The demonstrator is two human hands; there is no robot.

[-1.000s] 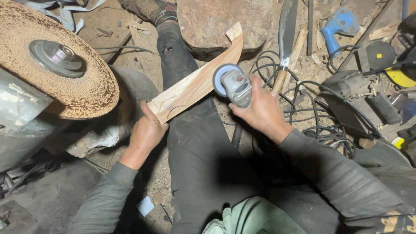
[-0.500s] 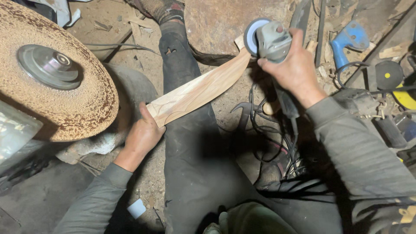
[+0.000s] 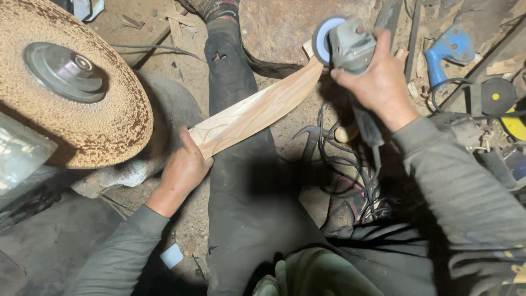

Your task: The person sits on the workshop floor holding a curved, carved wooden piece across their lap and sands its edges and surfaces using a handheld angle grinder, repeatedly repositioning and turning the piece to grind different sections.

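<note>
The left hand [image 3: 183, 170] is closed around the near end of a long, curved wooden blank [image 3: 255, 112], thumb laid on top of the pale, freshly shaped face and the fingers tucked underneath out of sight. The blank lies slanted across the person's dark trouser leg [image 3: 241, 181], rising from the left hand up toward the top of the view, where its far end meets the tool.

The right hand [image 3: 378, 82] is wrapped tight around the grey body of an angle grinder [image 3: 348, 46], fingers curled fully over the housing. The grinder's round, pale blue sanding disc [image 3: 322, 41] sits right at the far tip of the blank; whether it actually touches the wood I cannot tell from here. A black power cord [image 3: 334, 159] trails down from the tool and tangles on the dirt floor [image 3: 164, 60] beside the leg.

To the left stands a big round sanding wheel [image 3: 71, 82], its face brown and rough with a grey metal hub in the middle. A blue-handled tool [image 3: 446, 52] lies among the clutter at the upper right.

Compared with half a second ago, the right hand and grinder sit at nearly the same spot at the far end of the wood. A full second ago the grinder was working lower, around the middle of the blank, so it has travelled outward along the wood. The left hand has kept its grip on the near end throughout.
</note>
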